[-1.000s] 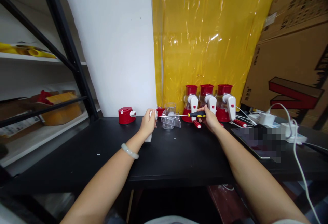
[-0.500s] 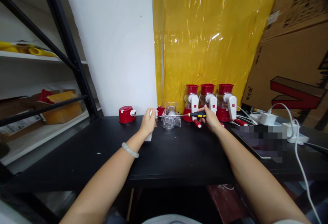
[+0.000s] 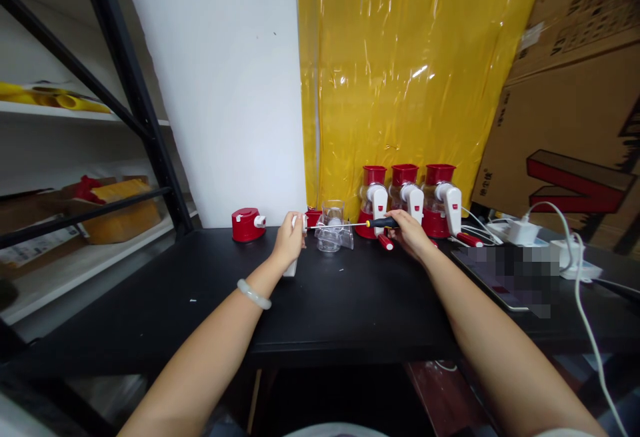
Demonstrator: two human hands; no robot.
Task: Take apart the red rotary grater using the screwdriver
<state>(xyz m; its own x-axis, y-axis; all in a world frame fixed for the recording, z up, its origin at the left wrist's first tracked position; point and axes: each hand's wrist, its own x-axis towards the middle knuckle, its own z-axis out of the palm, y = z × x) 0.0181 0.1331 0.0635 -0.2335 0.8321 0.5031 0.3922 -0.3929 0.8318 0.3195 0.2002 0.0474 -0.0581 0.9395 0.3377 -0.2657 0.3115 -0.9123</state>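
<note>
My left hand (image 3: 290, 240) is closed around a white crank handle part (image 3: 291, 268), whose lower end sticks out below the palm. In my right hand (image 3: 407, 232) is a screwdriver (image 3: 379, 223) with a black and yellow handle, held level. Its long thin shaft points left and its tip reaches the white part at my left fingers. Behind the shaft stands a clear plastic grater body (image 3: 329, 244), partly covered by a clear angled piece. A red base (image 3: 249, 225) with a white knob sits left of my left hand.
Three red and white rotary graters (image 3: 440, 200) stand in a row behind my right hand. A tablet (image 3: 493, 280), white chargers (image 3: 523, 232) and cables lie at the right. A cardboard box (image 3: 565, 117) leans there; a shelf rack (image 3: 150, 124) stands left.
The screwdriver's handle has turned in my right fingers, and less yellow shows. My right fingers have shifted slightly on it. My left hand keeps its place and hold.
</note>
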